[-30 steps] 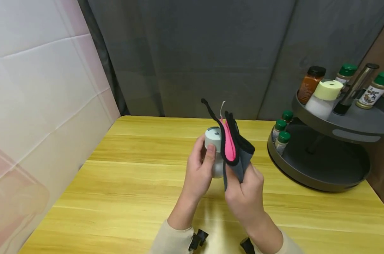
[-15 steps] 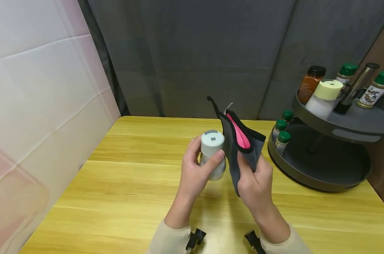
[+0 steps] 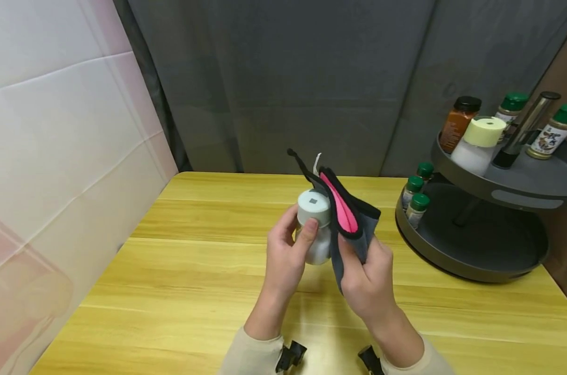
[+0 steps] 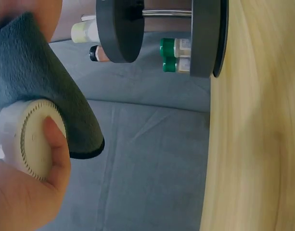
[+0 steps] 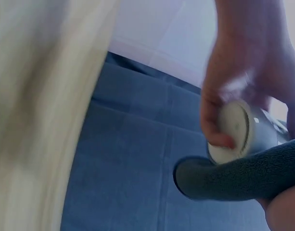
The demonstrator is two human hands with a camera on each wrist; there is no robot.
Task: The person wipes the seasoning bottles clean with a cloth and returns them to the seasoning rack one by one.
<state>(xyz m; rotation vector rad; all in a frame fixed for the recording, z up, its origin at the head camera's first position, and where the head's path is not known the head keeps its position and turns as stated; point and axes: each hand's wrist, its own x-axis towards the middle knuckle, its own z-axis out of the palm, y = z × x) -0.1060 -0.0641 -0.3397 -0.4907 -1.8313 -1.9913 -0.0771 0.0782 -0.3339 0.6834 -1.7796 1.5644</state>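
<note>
My left hand (image 3: 285, 255) grips a clear shaker jar (image 3: 317, 247) with a pale grey-green cap (image 3: 313, 204), held upright above the table. In the left wrist view a finger lies across the jar's round base (image 4: 39, 139). My right hand (image 3: 369, 278) pinches a folded grey cloth (image 3: 368, 227) with black edging and a pink inner side, a pale loop sticking up from it. The cloth touches the jar's right side; in the right wrist view its grey face (image 5: 234, 175) lies along the jar (image 5: 262, 132).
A dark two-tier turntable rack (image 3: 470, 271) stands at the right. Small green-capped bottles (image 3: 417, 208) are on its lower tier. The upper tier bears an orange jar (image 3: 458, 125), a yellow-capped shaker (image 3: 477, 146) and a metal-topped grinder (image 3: 527, 130). A grey curtain (image 3: 283, 88) hangs behind the wooden table (image 3: 180, 281).
The cloth swung right, away from the jar, half a second ago and is now back against its side. The jar stays in my left hand, a little more upright than at first.
</note>
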